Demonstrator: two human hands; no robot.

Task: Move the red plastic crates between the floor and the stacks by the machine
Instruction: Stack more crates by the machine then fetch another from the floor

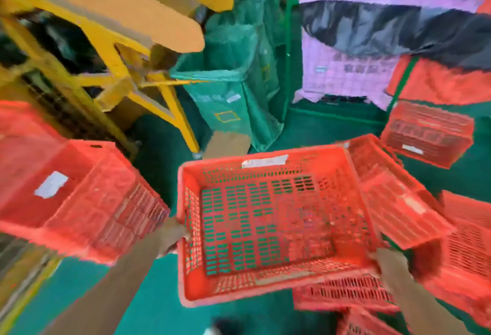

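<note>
Here, red perforated plastic crate [265,228] between hands: left hand [174,232] grips its left wall, right hand [391,263] its near-right corner.

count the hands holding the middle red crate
2: the left hand grips the red crate at its left wall; the right hand grips its near right corner.

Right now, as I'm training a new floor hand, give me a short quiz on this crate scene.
1. True or false: the held red crate has goods inside it.
2. How many hands grip that crate? A) none B) two C) one
3. Fill in: the white label sits on the crate's ___ rim, as seen by the person.
Key: 1 false, it is empty; 2 B, the left hand and the right hand; 3 far.
</note>
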